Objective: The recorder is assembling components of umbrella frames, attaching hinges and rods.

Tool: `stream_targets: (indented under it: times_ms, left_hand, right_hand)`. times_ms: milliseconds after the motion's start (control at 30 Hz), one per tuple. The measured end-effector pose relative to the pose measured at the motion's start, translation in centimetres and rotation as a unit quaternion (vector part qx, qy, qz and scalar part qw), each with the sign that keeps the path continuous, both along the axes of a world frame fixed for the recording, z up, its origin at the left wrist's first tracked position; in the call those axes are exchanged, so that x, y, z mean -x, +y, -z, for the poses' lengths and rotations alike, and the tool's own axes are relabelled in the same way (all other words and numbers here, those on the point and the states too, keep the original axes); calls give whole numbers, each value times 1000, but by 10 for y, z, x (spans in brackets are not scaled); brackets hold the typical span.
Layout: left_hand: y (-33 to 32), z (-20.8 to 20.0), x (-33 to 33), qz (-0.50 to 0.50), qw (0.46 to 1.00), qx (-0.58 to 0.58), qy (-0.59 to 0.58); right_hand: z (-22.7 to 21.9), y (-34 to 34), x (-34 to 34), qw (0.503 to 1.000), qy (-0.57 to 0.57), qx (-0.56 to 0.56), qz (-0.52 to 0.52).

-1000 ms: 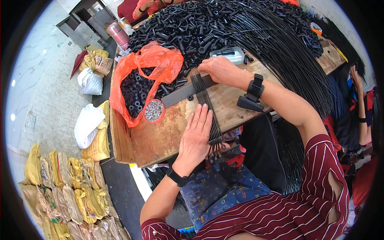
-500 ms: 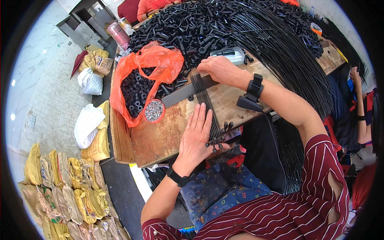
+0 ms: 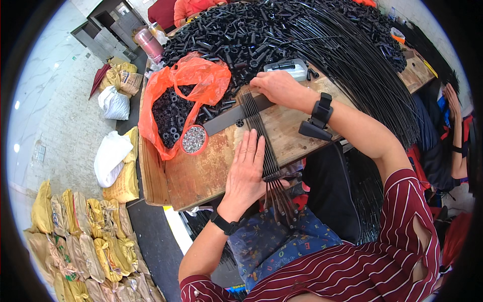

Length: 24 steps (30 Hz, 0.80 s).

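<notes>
A row of thin black rods (image 3: 266, 151) lies side by side across a dark flat bar (image 3: 226, 119) on the wooden table (image 3: 201, 173). My left hand (image 3: 246, 171) lies flat, fingers together, pressing on the rods near the table's front edge. Their near ends hang past the edge over my lap. My right hand (image 3: 277, 86) rests on the rods' far ends, where they cross the bar, fingers bent down on them. A black band with a small device sits on my right wrist (image 3: 317, 118).
An orange plastic bag (image 3: 173, 95) of small black tubes and a round dish of small metal pieces (image 3: 193, 139) sit left of the bar. Behind lie a heap of black tubes (image 3: 241, 35) and long black rods (image 3: 362, 65). Another person's arm (image 3: 455, 126) shows at right. Sacks (image 3: 80, 236) line the floor.
My left hand has slid slightly toward the near edge over the rods, pulling their near ends further off the table. My right hand has stayed at the bar.
</notes>
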<state>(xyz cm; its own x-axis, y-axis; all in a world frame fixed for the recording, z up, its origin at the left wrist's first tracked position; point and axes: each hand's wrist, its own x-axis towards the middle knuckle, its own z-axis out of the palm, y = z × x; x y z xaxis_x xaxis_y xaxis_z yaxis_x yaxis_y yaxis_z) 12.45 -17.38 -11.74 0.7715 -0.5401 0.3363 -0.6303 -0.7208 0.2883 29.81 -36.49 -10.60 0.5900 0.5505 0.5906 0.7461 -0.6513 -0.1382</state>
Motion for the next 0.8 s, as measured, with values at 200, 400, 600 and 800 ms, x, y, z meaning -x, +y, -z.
stream_targets:
  times_ms: [200, 400, 600, 800]
  left_hand:
    - [2, 8, -3, 2, 1000, -15, -13]
    - [0, 6, -3, 7, 1000, -21, -2]
    - [1, 8, -5, 8, 1000, -25, -12]
    - [-1, 7, -4, 9, 1000, -29, -8]
  right_hand:
    - [0, -4, -5, 998, 16, 60, 23]
    - [4, -5, -5, 998, 10, 65, 19]
    - [1, -6, -6, 997, -39, 61, 8]
    - [8, -6, -8, 997, -28, 69, 4]
